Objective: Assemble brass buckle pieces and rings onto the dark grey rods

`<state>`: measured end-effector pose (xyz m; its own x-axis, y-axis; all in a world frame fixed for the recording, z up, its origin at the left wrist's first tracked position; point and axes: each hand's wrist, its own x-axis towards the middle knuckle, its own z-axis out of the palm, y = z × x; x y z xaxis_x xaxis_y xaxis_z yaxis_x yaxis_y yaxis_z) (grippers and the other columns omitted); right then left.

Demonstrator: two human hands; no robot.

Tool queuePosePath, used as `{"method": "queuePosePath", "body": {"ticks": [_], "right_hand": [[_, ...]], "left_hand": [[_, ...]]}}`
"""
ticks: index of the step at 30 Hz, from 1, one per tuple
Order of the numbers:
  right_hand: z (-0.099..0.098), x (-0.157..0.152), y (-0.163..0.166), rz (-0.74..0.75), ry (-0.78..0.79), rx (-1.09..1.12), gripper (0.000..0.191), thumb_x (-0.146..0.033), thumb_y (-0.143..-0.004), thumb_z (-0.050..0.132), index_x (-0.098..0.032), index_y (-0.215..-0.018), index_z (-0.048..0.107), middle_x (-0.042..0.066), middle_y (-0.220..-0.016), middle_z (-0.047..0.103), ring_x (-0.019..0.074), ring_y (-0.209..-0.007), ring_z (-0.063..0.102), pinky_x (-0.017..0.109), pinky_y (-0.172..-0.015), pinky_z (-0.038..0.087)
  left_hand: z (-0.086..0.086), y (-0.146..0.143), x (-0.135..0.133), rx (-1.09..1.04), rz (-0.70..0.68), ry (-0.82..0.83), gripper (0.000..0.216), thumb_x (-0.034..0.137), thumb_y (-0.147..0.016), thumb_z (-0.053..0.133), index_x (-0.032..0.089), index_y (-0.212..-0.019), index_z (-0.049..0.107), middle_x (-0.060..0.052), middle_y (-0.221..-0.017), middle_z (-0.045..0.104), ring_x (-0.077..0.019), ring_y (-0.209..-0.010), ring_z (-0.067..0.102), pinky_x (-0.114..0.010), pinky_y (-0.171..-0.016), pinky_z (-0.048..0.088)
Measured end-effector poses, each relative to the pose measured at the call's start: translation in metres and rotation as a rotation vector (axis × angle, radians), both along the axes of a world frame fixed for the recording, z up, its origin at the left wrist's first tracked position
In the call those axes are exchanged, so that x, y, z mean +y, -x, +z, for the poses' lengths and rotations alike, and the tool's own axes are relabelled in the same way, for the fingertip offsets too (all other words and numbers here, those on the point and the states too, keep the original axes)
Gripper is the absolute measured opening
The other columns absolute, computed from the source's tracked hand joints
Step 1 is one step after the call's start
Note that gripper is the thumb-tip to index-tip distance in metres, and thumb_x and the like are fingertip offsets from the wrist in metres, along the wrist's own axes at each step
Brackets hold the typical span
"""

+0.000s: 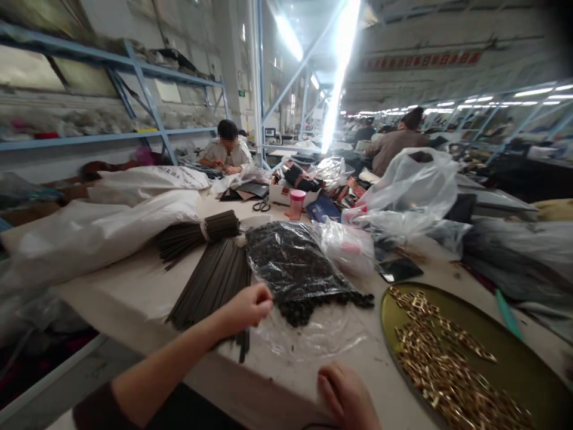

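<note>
My left hand [250, 307] is closed, fingers curled together, over the near end of a fan of flat dark strips [210, 280] and beside the clear plastic bag [286, 251]. Small black pieces [298, 307] fill that bag and spill from its open mouth. Nearer the table's front edge, my right hand [344, 391] is also closed, its fingers bent inward. Whatever either hand may hold is hidden or too small to make out. To its right lies a round gold-coloured tray [501, 325] with a heap of small gold metal buckles [443, 370].
A tied bundle of dark strips [210, 230] lies behind the loose ones. Beyond are scissors [261, 206], a pink-lidded cup [296, 206], a dark phone-like slab [400, 270] and plastic bags [407, 185]. A person [227, 149] sits across; another [400, 140] sits further right.
</note>
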<state>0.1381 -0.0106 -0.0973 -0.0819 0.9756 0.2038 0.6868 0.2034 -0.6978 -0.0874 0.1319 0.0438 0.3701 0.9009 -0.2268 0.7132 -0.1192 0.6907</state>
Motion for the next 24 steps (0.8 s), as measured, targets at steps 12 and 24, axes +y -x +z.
{"method": "queuePosePath", "body": {"ticks": [12, 24], "right_hand": [[0.08, -0.083, -0.009, -0.195, 0.434, 1.226, 0.037, -0.048, -0.074, 0.056, -0.019, -0.059, 0.039, -0.008, -0.047, 0.035, 0.0059, -0.041, 0.028, 0.02, -0.041, 0.022], [0.07, -0.141, 0.017, 0.069, 0.769, 1.659, 0.037, -0.049, -0.071, 0.056, -0.017, -0.054, 0.045, -0.002, -0.046, 0.051, 0.011, -0.046, 0.051, 0.02, -0.044, 0.032]], "left_hand": [[0.014, -0.061, -0.166, -0.489, -0.208, 0.757, 0.014, 0.017, -0.067, 0.052, 0.015, -0.081, 0.05, 0.005, -0.059, 0.056, -0.0037, -0.041, 0.047, -0.013, -0.039, 0.032], [-0.011, -0.086, -0.231, -0.75, -0.099, 0.887, 0.022, 0.024, -0.064, 0.066, 0.013, -0.077, 0.052, -0.001, -0.065, 0.06, -0.0041, -0.044, 0.047, -0.014, -0.038, 0.031]]}}
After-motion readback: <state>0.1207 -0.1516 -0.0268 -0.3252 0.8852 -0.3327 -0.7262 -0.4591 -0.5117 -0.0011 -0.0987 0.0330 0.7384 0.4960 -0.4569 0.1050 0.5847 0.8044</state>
